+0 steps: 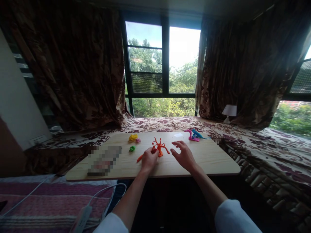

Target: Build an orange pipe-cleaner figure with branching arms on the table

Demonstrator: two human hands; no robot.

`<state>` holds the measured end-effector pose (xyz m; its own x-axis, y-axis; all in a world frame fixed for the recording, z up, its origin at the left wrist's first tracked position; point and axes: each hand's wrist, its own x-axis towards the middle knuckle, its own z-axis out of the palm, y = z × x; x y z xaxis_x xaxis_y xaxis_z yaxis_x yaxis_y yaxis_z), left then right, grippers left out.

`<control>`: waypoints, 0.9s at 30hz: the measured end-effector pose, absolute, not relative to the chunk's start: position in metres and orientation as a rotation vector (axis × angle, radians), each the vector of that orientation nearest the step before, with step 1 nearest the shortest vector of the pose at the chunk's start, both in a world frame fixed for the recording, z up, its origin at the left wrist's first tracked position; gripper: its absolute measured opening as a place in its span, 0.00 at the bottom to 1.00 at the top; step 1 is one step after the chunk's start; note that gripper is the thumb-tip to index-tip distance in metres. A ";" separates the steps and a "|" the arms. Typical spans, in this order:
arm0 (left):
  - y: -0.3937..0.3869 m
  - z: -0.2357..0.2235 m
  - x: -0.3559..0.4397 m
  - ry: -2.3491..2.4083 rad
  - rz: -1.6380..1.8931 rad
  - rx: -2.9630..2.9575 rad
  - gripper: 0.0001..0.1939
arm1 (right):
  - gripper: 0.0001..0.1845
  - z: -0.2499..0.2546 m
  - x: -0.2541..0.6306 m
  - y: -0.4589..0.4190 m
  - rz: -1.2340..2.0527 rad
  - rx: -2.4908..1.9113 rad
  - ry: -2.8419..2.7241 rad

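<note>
An orange modelling-clay figure [160, 149] with several thin branching arms stands upright near the middle of the table. My left hand [149, 160] is closed at its left side, the fingertips pinching its lower part; the exact contact is partly hidden. Out from behind that hand, on its left, an orange clay piece [139, 158] pokes out. My right hand [184, 155] hovers just right of the figure, fingers apart and holding nothing. Beyond my left hand lie a green clay lump [132, 148], a yellow clay lump [132, 137] and a small pink lump [138, 140].
The light wooden table [201, 165] bears a pixelated flat object [104, 161] at left. Toward the back right are a magenta clay figure [193, 138] and a blue dinosaur-like figure [198, 134]. A white lamp [229, 111] stands on the patterned ledge. A power strip [84, 218] lies lower left.
</note>
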<state>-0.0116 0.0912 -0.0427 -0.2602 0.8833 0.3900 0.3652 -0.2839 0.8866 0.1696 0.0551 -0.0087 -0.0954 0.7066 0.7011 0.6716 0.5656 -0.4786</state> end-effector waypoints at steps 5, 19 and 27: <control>0.095 -0.044 -0.018 1.409 1.590 1.499 0.11 | 0.14 0.010 0.129 0.071 -0.133 -1.263 -1.973; 0.106 -0.032 -0.033 1.352 1.550 1.427 0.12 | 0.11 0.011 0.110 0.084 -0.194 -1.472 -2.139; 0.103 -0.026 -0.024 1.280 1.525 1.422 0.14 | 0.10 0.010 0.111 0.083 -0.182 -1.471 -2.128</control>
<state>-0.0241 0.1028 -0.0264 -0.1705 0.9369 0.3052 0.1383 -0.2840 0.9488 0.1109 0.0834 0.0099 -0.2567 0.8262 0.5015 0.8992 0.3944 -0.1894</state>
